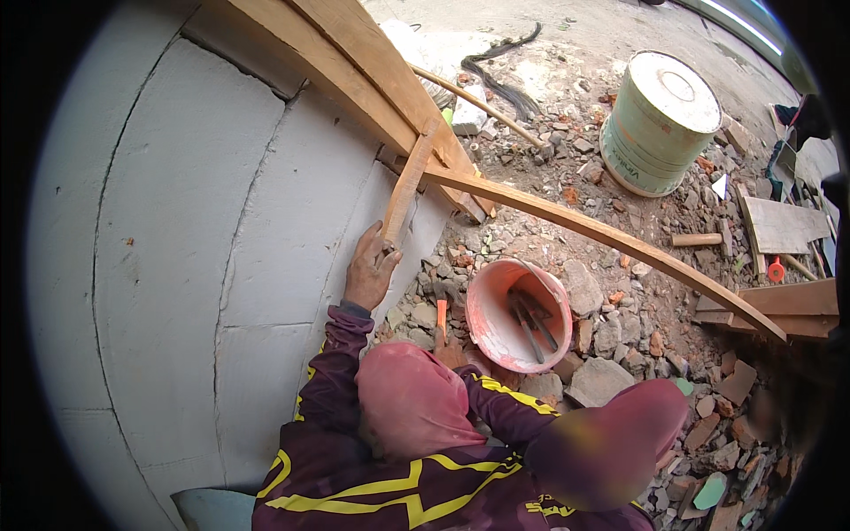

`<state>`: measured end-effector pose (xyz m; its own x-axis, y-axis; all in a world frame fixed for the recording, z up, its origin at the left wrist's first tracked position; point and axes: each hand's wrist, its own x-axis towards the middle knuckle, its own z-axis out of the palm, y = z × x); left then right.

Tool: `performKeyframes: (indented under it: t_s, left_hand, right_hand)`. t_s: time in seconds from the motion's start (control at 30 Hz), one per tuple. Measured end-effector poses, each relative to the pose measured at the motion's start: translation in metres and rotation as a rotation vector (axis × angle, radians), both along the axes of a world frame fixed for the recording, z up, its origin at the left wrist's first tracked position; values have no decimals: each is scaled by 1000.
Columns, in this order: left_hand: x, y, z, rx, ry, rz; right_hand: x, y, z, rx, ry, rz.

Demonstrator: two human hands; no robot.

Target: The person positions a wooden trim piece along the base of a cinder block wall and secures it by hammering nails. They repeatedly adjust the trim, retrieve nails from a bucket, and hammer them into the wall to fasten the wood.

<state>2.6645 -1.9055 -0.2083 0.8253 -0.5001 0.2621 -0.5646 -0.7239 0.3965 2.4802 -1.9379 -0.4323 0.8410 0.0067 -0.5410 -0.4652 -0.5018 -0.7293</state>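
A grey block wall [168, 265] borders brightly lit, rubble-strewn ground [567, 186].

Head cam: L of pr., fisheye, faces dn.
Short batten [410, 190]: near.
Bucket [491, 311]: fr. above.
Green drum [653, 133]: farther, oblique.

Mostly matt, mostly rough

Smooth matt wall [177, 265] at nine o'clock; bare wooden stick [405, 196] at twelve; dusty plastic drum [651, 133] at two; cloth sleeve [343, 343] at seven; scuffed plastic bucket [492, 311] at four — rough rubble [608, 338] around it.
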Motion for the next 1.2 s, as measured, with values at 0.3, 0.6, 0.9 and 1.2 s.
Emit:
performKeyframes:
  t_s: [0.3,0.6,0.9,1.2]
  left_hand:
    - [-21,17,7,128,84,106]
    - [-30,36,14,168,44,115]
    - [-57,101,46,-60,26,50]
    - [-78,120,66,-317,341,129]
  right_hand:
    - [-1,0,-8,266,-29,-423]
    - [5,4,-2,412,-72,-613]
    - [50,-41,83,687,-501,-505]
    - [143,-74,246,1103,-610,-211]
